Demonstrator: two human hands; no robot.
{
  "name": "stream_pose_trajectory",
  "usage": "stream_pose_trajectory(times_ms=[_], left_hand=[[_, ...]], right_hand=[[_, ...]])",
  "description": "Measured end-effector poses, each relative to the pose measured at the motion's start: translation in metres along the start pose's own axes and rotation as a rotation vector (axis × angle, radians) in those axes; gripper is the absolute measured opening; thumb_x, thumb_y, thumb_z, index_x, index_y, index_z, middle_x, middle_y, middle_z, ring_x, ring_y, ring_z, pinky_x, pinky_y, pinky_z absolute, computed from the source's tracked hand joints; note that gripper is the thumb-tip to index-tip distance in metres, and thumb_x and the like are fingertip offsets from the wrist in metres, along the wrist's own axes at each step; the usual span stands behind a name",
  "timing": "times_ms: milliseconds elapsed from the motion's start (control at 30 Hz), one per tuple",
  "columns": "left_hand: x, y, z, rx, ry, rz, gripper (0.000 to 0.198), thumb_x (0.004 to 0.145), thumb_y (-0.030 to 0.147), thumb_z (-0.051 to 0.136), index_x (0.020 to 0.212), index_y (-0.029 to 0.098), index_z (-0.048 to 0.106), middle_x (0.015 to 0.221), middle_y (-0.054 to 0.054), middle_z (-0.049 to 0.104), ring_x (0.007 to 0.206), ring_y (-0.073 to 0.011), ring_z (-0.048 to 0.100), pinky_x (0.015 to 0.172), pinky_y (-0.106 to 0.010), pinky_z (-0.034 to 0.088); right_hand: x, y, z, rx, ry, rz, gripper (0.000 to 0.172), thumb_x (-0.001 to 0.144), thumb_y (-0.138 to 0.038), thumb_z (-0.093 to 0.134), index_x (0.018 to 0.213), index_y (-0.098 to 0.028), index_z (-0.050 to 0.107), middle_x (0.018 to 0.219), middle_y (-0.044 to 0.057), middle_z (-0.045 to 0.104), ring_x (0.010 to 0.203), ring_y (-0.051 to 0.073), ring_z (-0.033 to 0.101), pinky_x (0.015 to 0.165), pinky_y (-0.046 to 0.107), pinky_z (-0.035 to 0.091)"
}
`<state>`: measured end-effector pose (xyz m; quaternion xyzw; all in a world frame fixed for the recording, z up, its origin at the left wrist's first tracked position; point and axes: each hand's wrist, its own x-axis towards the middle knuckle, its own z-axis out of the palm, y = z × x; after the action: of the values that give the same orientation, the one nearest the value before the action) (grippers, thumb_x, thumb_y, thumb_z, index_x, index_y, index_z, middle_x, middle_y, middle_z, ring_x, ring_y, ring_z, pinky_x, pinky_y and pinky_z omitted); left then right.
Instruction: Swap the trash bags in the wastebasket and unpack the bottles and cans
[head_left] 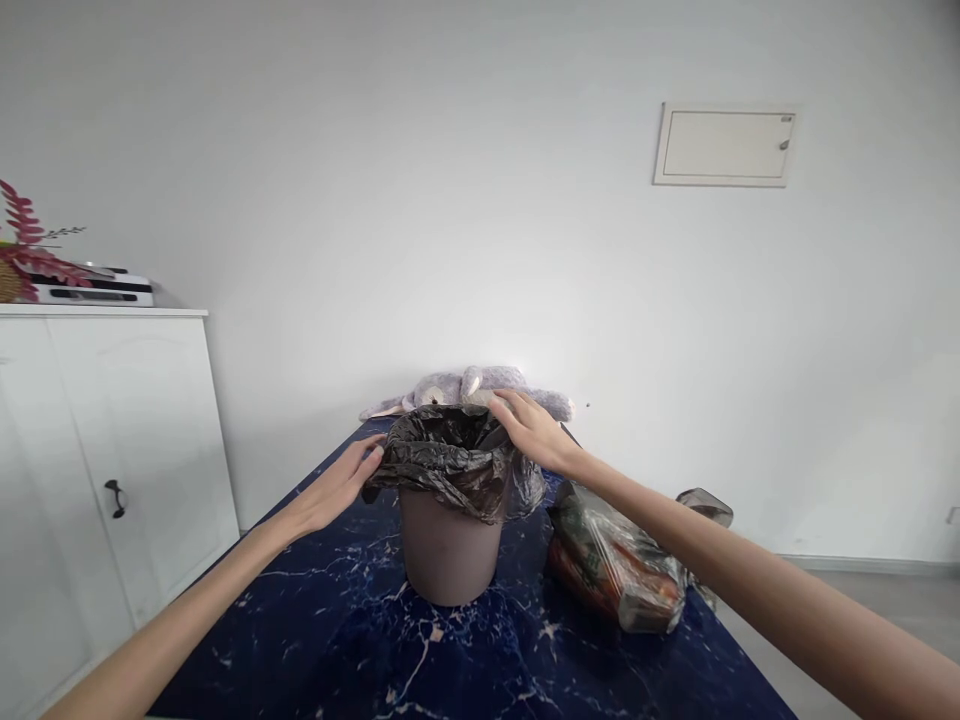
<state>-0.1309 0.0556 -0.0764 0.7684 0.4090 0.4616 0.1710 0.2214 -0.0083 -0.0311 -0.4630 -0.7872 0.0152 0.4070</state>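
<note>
Black plastic, a crinkled liner (pixel 442 465), drapes over the rim of the grey-brown bin (pixel 450 560), which stands upright on the blue marbled bench (pixel 322 640); that overhang probably keeps it from slipping inside. At the bin's left edge I see the left hand (pixel 337 488), fingers extended against the plastic; the right hand (pixel 536 432) lies open over the far right rim, nothing visibly pinched. Standing unaided, the bin seems to leave both free for the liner. Right of the bin, a filled clear bag (pixel 619 565) sits partly beneath the right forearm. Behind the bin, a plush toy (pixel 499 378) lies partly hidden.
</note>
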Motion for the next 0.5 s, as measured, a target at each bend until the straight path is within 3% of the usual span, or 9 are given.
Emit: stream_pose_trajectory(times_ms=[100, 200, 267, 367, 500], left_hand=[[-0.016, 0.006, 0.0, 0.263, 0.049, 0.227, 0.059, 0.099, 0.057, 0.058, 0.15, 0.027, 0.052, 0.154, -0.016, 0.055, 0.138, -0.0363, 0.056, 0.113, -0.054, 0.046], [-0.034, 0.017, 0.007, 0.364, 0.134, 0.536, 0.049, 0.096, 0.045, 0.065, 0.139, 0.026, 0.054, 0.139, -0.015, 0.062, 0.131, -0.0341, 0.058, 0.112, -0.053, 0.045], [-0.043, 0.025, 0.013, 0.438, 0.055, 0.681, 0.035, 0.094, 0.039, 0.069, 0.126, 0.027, 0.06, 0.119, -0.01, 0.071, 0.114, -0.0309, 0.066, 0.104, -0.049, 0.049], [-0.05, 0.032, 0.022, 0.53, -0.122, 0.79, 0.012, 0.1, 0.027, 0.062, 0.11, 0.026, 0.068, 0.102, -0.007, 0.077, 0.099, -0.0271, 0.071, 0.094, -0.045, 0.052], [-0.056, 0.021, 0.03, 0.594, -0.243, 0.782, 0.021, 0.102, 0.021, 0.054, 0.109, 0.025, 0.074, 0.102, -0.008, 0.078, 0.097, -0.027, 0.072, 0.093, -0.045, 0.054]], right_hand=[[-0.024, -0.029, -0.006, -0.059, 0.003, -0.107, 0.065, 0.108, -0.065, 0.041, 0.159, -0.025, 0.046, 0.168, 0.015, 0.042, 0.158, 0.034, 0.036, 0.127, 0.061, 0.033], [-0.038, -0.045, -0.007, -0.099, -0.083, -0.268, 0.059, 0.108, -0.058, 0.05, 0.158, -0.026, 0.047, 0.164, 0.013, 0.047, 0.154, 0.032, 0.042, 0.127, 0.057, 0.036], [-0.04, -0.045, -0.003, -0.108, -0.119, -0.301, 0.055, 0.108, -0.055, 0.052, 0.153, -0.023, 0.052, 0.158, 0.015, 0.055, 0.148, 0.031, 0.049, 0.125, 0.055, 0.04], [-0.036, -0.038, 0.006, -0.118, -0.14, -0.298, 0.042, 0.109, -0.051, 0.051, 0.138, -0.024, 0.063, 0.143, 0.014, 0.067, 0.137, 0.031, 0.06, 0.121, 0.055, 0.043], [-0.033, -0.029, 0.014, -0.138, -0.147, -0.305, 0.035, 0.108, -0.052, 0.054, 0.122, -0.024, 0.07, 0.124, 0.011, 0.076, 0.123, 0.03, 0.069, 0.126, 0.059, 0.034]])
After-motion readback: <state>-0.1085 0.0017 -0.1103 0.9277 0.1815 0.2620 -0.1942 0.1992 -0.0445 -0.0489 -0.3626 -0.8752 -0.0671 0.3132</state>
